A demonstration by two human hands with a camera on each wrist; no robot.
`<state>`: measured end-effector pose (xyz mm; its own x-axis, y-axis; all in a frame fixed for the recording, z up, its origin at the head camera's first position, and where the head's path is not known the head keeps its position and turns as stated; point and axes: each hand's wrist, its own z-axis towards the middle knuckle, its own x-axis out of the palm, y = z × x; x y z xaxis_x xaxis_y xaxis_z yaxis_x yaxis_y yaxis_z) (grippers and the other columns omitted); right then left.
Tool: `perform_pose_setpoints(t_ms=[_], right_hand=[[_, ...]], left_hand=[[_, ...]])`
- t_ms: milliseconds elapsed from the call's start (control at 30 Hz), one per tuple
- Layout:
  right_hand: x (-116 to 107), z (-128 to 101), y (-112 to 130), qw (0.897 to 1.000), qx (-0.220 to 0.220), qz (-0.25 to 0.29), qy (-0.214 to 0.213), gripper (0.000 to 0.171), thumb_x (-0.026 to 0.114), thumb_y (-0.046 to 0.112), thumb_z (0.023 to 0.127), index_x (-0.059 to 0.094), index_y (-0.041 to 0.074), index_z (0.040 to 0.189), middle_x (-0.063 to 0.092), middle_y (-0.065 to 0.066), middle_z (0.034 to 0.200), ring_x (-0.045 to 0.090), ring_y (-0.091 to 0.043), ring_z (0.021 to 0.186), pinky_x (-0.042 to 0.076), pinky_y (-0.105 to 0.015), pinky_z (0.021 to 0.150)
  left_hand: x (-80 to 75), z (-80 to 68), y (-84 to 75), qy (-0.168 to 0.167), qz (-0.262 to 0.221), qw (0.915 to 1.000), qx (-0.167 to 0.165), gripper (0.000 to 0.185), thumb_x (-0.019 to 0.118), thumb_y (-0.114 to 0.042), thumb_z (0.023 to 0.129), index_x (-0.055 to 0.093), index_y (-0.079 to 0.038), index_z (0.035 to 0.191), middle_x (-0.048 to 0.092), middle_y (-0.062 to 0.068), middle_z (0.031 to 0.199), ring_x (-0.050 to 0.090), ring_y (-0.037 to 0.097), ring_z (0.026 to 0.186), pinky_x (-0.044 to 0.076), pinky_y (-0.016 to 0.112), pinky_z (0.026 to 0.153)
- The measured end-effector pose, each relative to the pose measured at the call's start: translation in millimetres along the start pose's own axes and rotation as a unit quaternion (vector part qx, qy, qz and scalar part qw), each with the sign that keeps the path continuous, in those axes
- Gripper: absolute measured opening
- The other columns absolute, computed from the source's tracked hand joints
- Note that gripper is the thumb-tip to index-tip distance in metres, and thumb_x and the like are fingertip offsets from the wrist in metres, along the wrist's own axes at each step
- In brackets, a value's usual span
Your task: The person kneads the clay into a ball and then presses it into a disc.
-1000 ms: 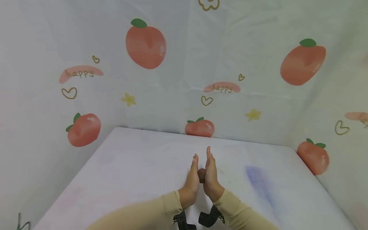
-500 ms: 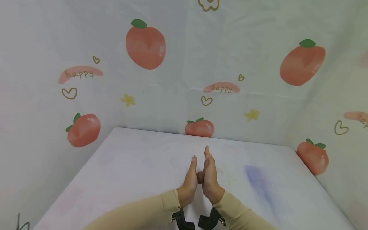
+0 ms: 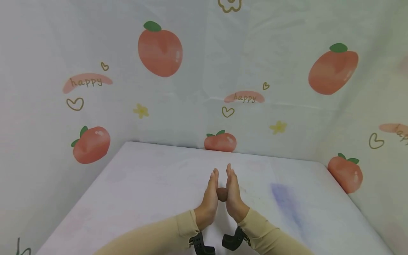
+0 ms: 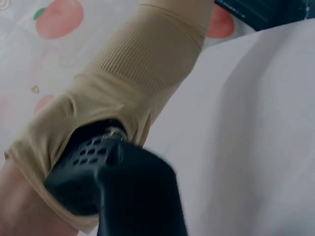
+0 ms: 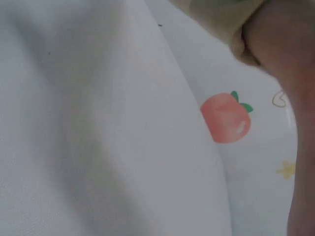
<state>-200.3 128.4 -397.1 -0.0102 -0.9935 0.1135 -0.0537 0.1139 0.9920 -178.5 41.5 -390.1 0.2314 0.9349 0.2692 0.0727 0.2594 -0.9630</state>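
Small brown lump point(image 3: 222, 194), rounded and dull like soft clay, pressed between two flat palms just above the table point(image 3: 134, 184). Left hand point(image 3: 210, 198) upright on its edge, fingers straight and together, pointing away toward the far end of the table; right hand point(image 3: 233, 196) mirrored against it, fingers likewise straight, tips reaching slightly farther. No curling round the lump, only flat palms squeezing it from both sides, with part of the lump showing in the gap between the heels of the hands. Beige ribbed sleeves point(image 3: 165, 233) down to both wrists, knit and snug, each wrist strapped with a black perforated band point(image 4: 93, 167) on the near side of the table. Table covered in smooth white cloth, faintly smudged with a bluish stain point(image 3: 285, 203) to the right of the hands. Behind and beside the table, a thin wrinkled white backdrop point(image 3: 204, 71) printed with orange-red fruit, small hearts, yellow flowers and the word "happy". Both wrist views too close and blurred to show fingers.
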Motion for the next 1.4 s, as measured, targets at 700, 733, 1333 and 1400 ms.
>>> perform_pose_setpoints(t_ms=[700,733,1333,1400], right_hand=[[13.7,-26.2,7.6,0.999,-0.017,0.043,0.005,0.062,0.016,0.048,0.104,0.006,0.018,0.157,-0.003,-0.005,0.164,-0.015,-0.026,0.149,-0.008,-0.056,0.118],[13.8,-24.9,7.3,0.999,-0.016,0.048,0.000,0.060,0.017,0.046,0.104,0.006,0.019,0.157,-0.002,-0.004,0.164,-0.013,-0.026,0.149,-0.007,-0.055,0.118],[0.3,9.8,0.6,0.996,-0.013,0.073,-0.049,0.065,0.018,0.054,0.102,-0.007,0.028,0.156,-0.003,-0.002,0.164,-0.015,-0.025,0.149,-0.009,-0.049,0.120],[-1.4,13.3,1.5,0.995,-0.010,0.083,-0.051,0.067,0.019,0.054,0.102,-0.008,0.025,0.156,-0.004,-0.003,0.164,-0.015,-0.025,0.149,-0.009,-0.047,0.120]], left_hand=[[-12.3,27.8,15.3,-0.031,0.055,0.9978,-0.019,0.074,0.007,-0.056,0.102,0.004,-0.005,0.156,-0.003,0.013,0.163,-0.009,0.030,0.149,-0.006,0.057,0.117],[-10.8,25.6,15.6,-0.026,0.058,0.9978,-0.017,0.073,0.006,-0.056,0.102,0.003,-0.006,0.156,-0.004,0.011,0.163,-0.009,0.030,0.149,-0.006,0.057,0.117],[2.6,-17.8,4.5,0.043,0.101,0.9925,0.054,0.062,0.004,-0.043,0.105,-0.008,-0.006,0.154,-0.011,0.006,0.162,-0.013,0.025,0.149,-0.007,0.056,0.118],[3.2,-19.6,6.5,0.050,0.103,0.9918,0.055,0.062,0.003,-0.042,0.105,-0.010,-0.006,0.154,-0.013,0.006,0.162,-0.015,0.026,0.148,-0.008,0.056,0.117]])
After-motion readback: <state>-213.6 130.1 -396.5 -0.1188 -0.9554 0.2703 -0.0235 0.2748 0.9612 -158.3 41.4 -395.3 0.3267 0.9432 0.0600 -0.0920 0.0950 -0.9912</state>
